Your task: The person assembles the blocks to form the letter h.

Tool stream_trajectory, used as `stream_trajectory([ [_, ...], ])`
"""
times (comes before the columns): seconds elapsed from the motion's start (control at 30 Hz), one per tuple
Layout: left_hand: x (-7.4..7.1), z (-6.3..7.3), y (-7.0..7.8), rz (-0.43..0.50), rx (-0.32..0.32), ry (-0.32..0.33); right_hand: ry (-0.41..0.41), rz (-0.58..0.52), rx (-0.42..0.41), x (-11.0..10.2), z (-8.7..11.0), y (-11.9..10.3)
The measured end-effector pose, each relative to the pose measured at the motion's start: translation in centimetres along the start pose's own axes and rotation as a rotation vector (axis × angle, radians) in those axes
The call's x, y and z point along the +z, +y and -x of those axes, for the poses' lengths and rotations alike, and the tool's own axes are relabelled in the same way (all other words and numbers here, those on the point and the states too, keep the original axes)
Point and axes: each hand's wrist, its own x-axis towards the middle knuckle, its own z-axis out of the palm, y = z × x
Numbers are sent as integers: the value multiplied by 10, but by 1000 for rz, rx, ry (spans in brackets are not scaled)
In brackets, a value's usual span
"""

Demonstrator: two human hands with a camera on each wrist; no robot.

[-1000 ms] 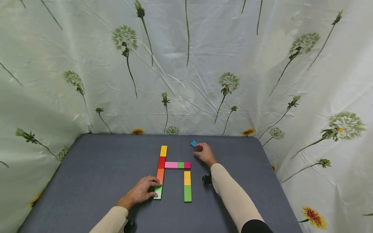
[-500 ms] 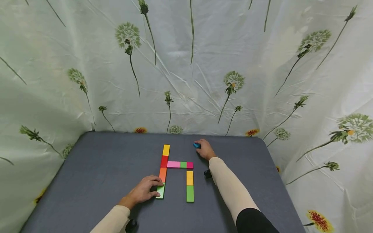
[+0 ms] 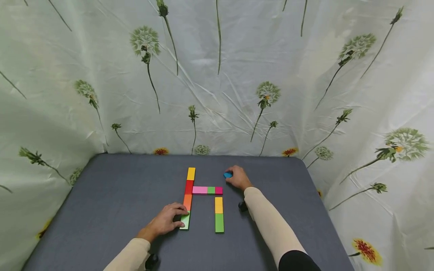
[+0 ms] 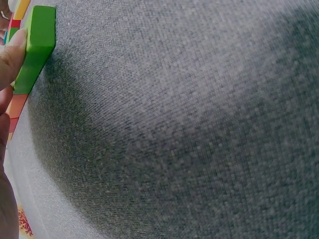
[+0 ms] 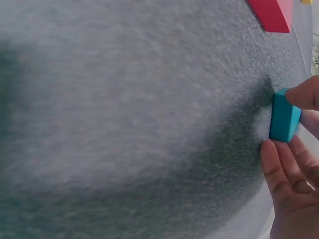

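In the head view, my right hand pinches a small blue block beyond the right end of the crossbar. The right wrist view shows the blue block between thumb and fingertips, low over the cloth. My left hand rests thumb and fingertips on a light green block, partly covering it. This block ends a column with orange, red and yellow blocks. Pink, green and magenta blocks form the crossbar.
Below the magenta block, with a slim gap, stand a yellow-orange block and a green block end to end. Everything lies on a grey cloth-covered table. A floral curtain hangs behind its far edge.
My right hand has taken hold of the blue block, turned it and brought it slightly nearer, towards the crossbar's level. The left hand stays on the light green block.
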Motion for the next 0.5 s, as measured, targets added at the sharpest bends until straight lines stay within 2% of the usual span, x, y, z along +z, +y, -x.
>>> stream_trajectory([
  [0.2,0,-1,2,-14,-22,-24,-21,11,-28,-1,18,3],
  [0.33,-1,-2,2,-16,-19,-26,-15,-23,-43,-2,31,4],
  [0.5,-1,-3,2,-19,-45,-44,-21,-50,-70,0,44,4],
])
